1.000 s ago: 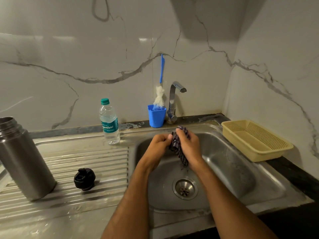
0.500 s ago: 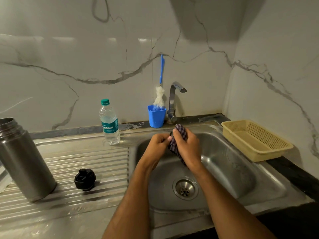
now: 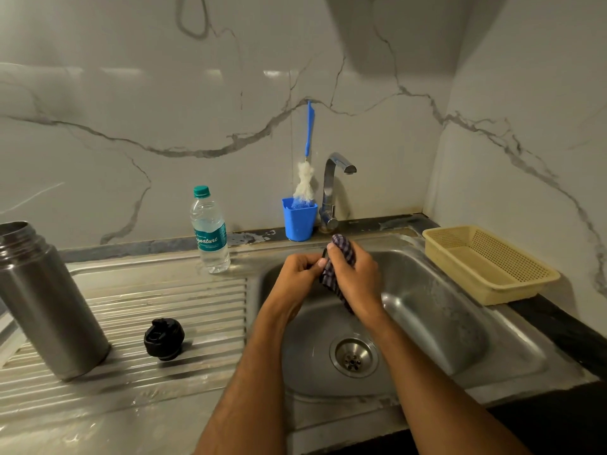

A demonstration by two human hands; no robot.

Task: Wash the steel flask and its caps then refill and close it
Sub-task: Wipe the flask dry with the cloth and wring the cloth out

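Head camera looks down on a steel sink [image 3: 427, 310], over which both hands meet. The right hand [image 3: 356, 277] has its fingers curled round a checked cloth [image 3: 338, 274], which bunches above the knuckles and trails down beneath the palm. The left hand [image 3: 300, 269] is curled too, its fingertips pinched against the cloth's near edge; a small dark sliver shows between the two hands — possibly a cap being wiped, though the view is too tight to tell.

The steel flask [image 3: 49, 303] stands upright and uncapped on the ribbed draining board [image 3: 157, 300] at far left, well apart from the hands. A black cap [image 3: 164, 338] lies on the same board, between flask and basin. A plastic water bottle [image 3: 210, 231] with a green top stands at the back edge, near a blue cup [image 3: 299, 220] holding a bottle brush [image 3: 307, 165]. No water runs from the tap [image 3: 333, 188]. A yellow perforated basket [image 3: 486, 261] sits to the right.

My judgement: the step in hand is wiping or drying — washing looks largely done, refilling not begun. The next move calls for setting the cloth aside, bringing the flask nearer, filling it, likely from the bottle, and then screwing the cap on squarely.
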